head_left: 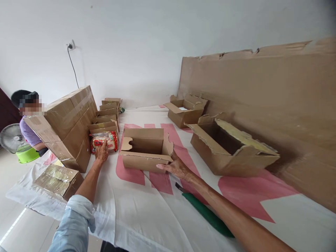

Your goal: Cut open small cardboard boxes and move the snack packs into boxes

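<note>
1 wrinkled, light-blue left sleeve (69,225) with rolled cuff (82,206); bare left hand (102,153) and bare right hand (180,168).

My left hand (102,153) stretched forward, back showing; right hand (181,168) angled inward (grip partly hidden on my feed).

I have a table (136,210) on my feed, draped in a white cloth with pink shapes (161,183) printed on it. Taking the open box (145,162) as my clock's centre, I see a block of taped cartons (64,154) standing at nine and a small taped box (56,180) at eight. A row of narrow cartons (106,119) runs along ten. I count two more flapped boxes, one (180,119) at two, the larger (207,157) at three. At four lies a green-handled tool (207,214).
</note>
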`<state>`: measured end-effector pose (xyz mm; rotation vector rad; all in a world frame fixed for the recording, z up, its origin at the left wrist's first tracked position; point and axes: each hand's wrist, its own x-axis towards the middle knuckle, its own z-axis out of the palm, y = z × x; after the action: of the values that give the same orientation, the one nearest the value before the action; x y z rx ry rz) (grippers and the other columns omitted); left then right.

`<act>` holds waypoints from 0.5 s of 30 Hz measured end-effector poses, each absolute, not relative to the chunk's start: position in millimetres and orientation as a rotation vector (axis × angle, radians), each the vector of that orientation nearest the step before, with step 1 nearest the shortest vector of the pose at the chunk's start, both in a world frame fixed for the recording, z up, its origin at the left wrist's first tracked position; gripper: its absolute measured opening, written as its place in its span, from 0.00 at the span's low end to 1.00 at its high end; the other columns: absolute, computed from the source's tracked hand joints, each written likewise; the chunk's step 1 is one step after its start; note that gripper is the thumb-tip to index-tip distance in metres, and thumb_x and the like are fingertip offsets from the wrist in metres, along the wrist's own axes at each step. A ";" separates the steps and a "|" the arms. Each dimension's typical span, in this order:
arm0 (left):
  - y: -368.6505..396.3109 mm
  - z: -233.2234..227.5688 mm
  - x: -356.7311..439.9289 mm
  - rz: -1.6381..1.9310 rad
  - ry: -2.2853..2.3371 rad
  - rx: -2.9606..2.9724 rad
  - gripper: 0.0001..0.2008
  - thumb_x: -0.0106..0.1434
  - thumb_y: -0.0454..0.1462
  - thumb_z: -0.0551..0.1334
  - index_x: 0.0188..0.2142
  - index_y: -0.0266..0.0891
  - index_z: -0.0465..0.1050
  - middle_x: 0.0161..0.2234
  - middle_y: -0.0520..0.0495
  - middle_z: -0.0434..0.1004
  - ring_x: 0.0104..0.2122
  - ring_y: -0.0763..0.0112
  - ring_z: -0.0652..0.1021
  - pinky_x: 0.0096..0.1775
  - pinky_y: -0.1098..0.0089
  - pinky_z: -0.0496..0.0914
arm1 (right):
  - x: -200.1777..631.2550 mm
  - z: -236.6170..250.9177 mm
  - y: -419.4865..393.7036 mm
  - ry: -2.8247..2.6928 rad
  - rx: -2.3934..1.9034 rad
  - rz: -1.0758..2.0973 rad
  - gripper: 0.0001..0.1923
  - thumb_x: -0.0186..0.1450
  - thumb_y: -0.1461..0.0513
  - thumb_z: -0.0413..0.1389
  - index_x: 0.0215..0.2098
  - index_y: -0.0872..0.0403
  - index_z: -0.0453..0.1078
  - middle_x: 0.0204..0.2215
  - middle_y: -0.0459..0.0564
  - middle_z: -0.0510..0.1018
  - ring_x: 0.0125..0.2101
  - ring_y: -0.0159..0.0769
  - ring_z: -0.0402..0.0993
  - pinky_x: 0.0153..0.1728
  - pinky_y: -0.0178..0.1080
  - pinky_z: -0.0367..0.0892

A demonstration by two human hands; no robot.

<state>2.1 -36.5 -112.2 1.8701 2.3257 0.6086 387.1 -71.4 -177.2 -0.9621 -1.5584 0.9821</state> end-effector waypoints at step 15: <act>-262.3 -150.0 28.7 1.289 2.053 1.848 0.28 0.74 0.39 0.55 0.72 0.45 0.63 0.67 0.38 0.71 0.66 0.53 0.73 0.63 0.51 0.74 | 267.2 -194.7 -73.5 -1.629 -0.791 1.119 0.55 0.55 0.50 0.73 0.74 0.44 0.54 0.67 0.59 0.66 0.66 0.55 0.68 0.58 0.54 0.76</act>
<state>28.7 -262.3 -150.0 1.8481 2.0528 1.2891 267.2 -73.5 -194.7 -0.7912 -1.6293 1.1186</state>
